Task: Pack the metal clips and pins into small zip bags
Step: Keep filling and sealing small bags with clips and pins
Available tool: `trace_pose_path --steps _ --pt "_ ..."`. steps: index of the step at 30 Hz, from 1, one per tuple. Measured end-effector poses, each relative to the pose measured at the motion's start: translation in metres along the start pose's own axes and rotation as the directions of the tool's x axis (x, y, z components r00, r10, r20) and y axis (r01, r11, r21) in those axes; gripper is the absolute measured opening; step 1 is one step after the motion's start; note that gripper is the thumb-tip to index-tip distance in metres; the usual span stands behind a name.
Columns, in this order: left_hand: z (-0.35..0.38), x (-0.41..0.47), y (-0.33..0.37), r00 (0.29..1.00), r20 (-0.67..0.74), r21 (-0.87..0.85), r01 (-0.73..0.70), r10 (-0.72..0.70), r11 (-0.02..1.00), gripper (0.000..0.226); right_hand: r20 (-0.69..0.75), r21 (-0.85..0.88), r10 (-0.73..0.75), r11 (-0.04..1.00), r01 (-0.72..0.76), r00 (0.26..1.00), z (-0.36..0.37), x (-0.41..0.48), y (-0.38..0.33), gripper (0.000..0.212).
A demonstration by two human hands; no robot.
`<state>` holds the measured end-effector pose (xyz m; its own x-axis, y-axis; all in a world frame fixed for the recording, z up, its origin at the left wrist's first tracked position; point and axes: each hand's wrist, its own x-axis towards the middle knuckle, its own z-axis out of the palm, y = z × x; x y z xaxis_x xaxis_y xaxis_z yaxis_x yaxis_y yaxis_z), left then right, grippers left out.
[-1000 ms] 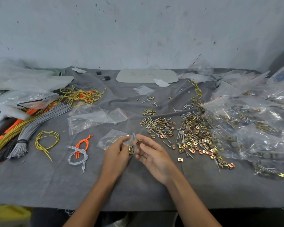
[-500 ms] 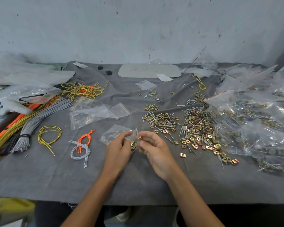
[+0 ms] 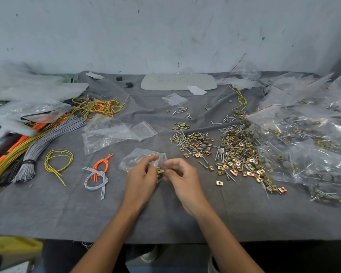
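Pinched small zip bag (image 3: 161, 159) at its mouth with left hand (image 3: 141, 179) and right hand (image 3: 182, 179), fingers curled, over grey cloth (image 3: 67, 213) (brass clips (image 3: 160, 173) visible inside). Had loose pile of clips and pins (image 3: 230, 152) near, rightward.

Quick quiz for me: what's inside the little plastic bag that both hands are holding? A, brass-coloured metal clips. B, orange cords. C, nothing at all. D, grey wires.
A: the small zip bag pinched between the left hand and the right hand has a cluster of brass-coloured clips sitting at its bottom, and no wires or cords in it.
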<state>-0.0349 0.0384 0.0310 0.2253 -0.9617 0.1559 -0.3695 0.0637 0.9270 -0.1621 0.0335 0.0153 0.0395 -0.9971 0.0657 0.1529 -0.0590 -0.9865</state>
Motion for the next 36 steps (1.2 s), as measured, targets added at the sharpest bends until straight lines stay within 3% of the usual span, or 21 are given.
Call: trace_pose_path --steps 5,10,18,25,29,31,34,36 --pt "0.0 0.0 -0.001 1.0 0.0 0.002 0.01 -0.01 1.0 0.052 -0.073 -0.03 -0.027 0.999 0.025 0.997 0.001 0.0 0.001 0.031" --pt "0.0 0.0 -0.001 1.0 -0.005 -0.006 0.017 -0.017 1.0 0.052 -0.132 -0.416 -0.195 0.901 0.124 0.972 -0.001 -0.01 0.001 0.026" --pt "0.001 0.0 -0.002 1.0 0.014 0.055 -0.024 0.023 0.998 0.05 0.112 -0.661 -0.207 0.715 0.228 0.972 0.006 -0.018 -0.003 0.035" --pt "0.002 -0.001 -0.005 0.995 -0.058 0.094 -0.074 0.079 0.993 0.043 0.213 -0.761 -0.15 0.595 0.26 0.965 0.011 -0.019 -0.002 0.039" --pt "0.0 0.0 -0.007 0.994 -0.084 0.102 -0.066 0.075 0.993 0.045 0.258 -0.797 -0.192 0.511 0.321 0.947 0.013 -0.018 -0.001 0.042" --pt "0.0 0.002 -0.007 0.994 -0.093 0.09 -0.057 0.066 0.994 0.047 0.268 -0.779 -0.213 0.526 0.341 0.94 0.013 -0.017 -0.001 0.048" --pt "-0.001 0.003 -0.007 0.996 -0.069 0.089 -0.042 0.048 0.995 0.047 0.167 -0.681 -0.26 0.667 0.302 0.951 0.006 -0.015 -0.003 0.05" --pt "0.0 0.003 -0.008 0.998 -0.043 0.083 -0.035 0.039 0.996 0.046 0.068 -0.77 -0.299 0.591 0.241 0.952 -0.01 -0.008 -0.006 0.047"
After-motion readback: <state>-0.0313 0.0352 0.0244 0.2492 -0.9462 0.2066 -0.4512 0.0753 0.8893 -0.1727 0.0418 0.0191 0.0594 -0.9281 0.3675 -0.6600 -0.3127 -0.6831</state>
